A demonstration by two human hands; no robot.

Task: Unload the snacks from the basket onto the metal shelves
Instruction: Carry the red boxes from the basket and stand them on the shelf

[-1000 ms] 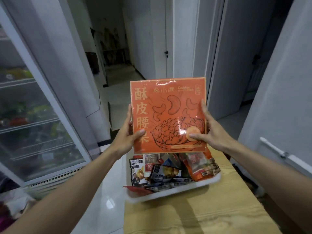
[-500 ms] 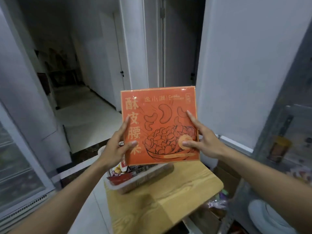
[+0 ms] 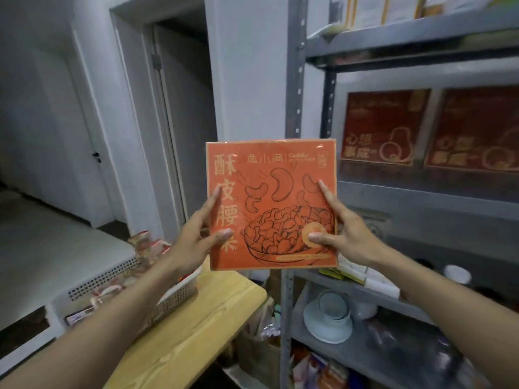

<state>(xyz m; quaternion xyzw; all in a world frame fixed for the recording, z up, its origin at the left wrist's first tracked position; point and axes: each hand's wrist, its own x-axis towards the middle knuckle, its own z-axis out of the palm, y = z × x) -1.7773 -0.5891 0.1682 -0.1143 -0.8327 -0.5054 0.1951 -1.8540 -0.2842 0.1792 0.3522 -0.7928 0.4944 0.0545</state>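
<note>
Arms are reaching forward, two of them, one from each side. One left hand (image 3: 193, 242) and one right hand (image 3: 344, 237) are holding one flat orange snack box (image 3: 271, 204) up in the air, in front of the metal shelves (image 3: 292, 113). The fingers (image 3: 224, 234) of the left hand are pinching the box's left edge, thumb on the front. The fingers (image 3: 327, 192) of the right hand are pinching its right edge the same way.

Big letters down the left side of the box are reading 酥皮腰果, with the last one partly hidden by a thumb. Smaller writing along the top is too blurry to read. Nuts and one bowl are drawn on the front.

Down at the left, one white basket (image 3: 174, 299) with little holes is sitting on the wooden counter (image 3: 196, 327), and snack packs are lying in it.

Farther back, two dark red boxes (image 3: 384, 127) are standing side by side on a shelf. One stack of white bowls (image 3: 328, 315) is sitting on a lower shelf.
</note>
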